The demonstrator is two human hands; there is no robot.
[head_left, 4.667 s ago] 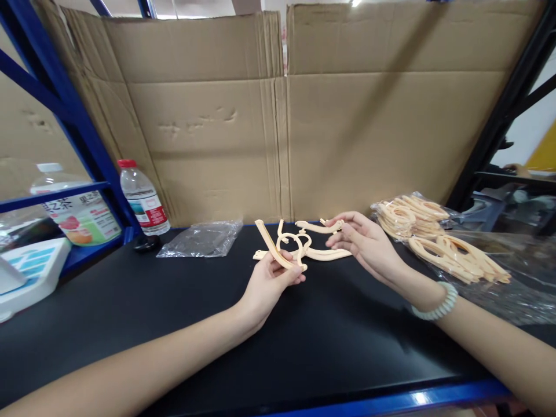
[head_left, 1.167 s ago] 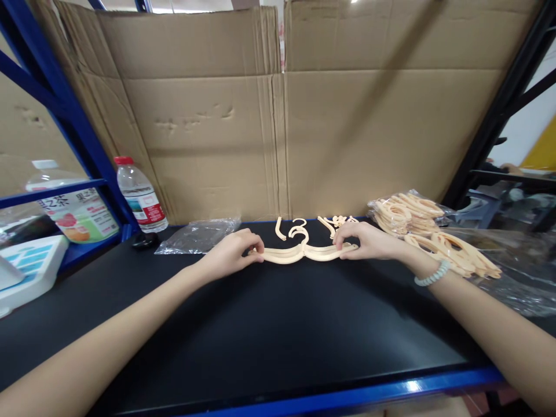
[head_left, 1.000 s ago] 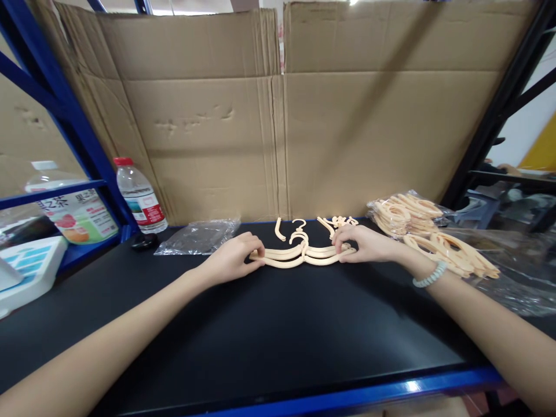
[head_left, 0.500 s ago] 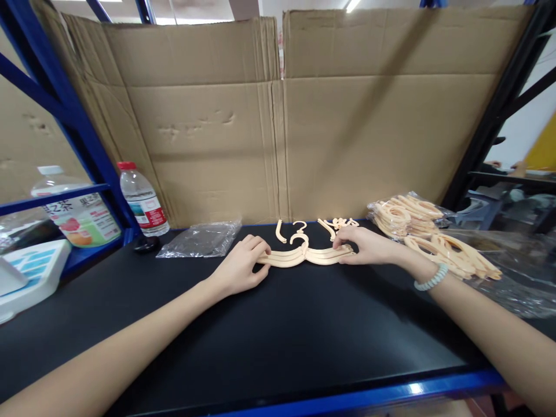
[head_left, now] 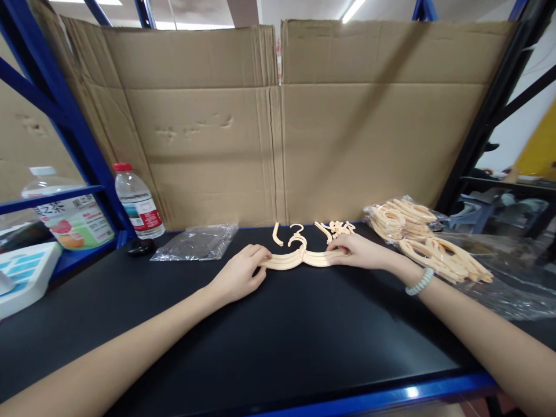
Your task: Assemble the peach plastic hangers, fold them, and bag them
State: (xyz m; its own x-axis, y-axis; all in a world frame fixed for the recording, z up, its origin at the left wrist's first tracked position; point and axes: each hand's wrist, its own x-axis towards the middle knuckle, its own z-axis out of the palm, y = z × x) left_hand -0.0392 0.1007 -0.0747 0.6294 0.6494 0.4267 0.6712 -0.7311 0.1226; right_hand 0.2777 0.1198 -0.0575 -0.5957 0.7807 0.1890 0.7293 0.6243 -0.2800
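A small stack of cream plastic hangers point(head_left: 299, 256) lies flat on the black shelf top point(head_left: 278, 336), hooks pointing away from me. My left hand point(head_left: 241, 272) rests on the stack's left end with its fingers laid over the tip. My right hand point(head_left: 358, 252) presses on the right end; a pale bead bracelet sits on that wrist. Just behind the stack lie loose cream hanger pieces point(head_left: 334, 227).
Clear bags of cream hangers point(head_left: 417, 231) lie at the right. An empty clear bag point(head_left: 195, 242) lies left of the hands, with a water bottle point(head_left: 138, 202) and a small dark object point(head_left: 138, 247) further left. Cardboard sheets point(head_left: 278, 127) wall the back. Blue rack posts stand at the left.
The hangers, held up in both hands at first, now lie flat on the shelf top. Over the last second both hands stay on the stack's ends and my left fingers flatten over the tip.
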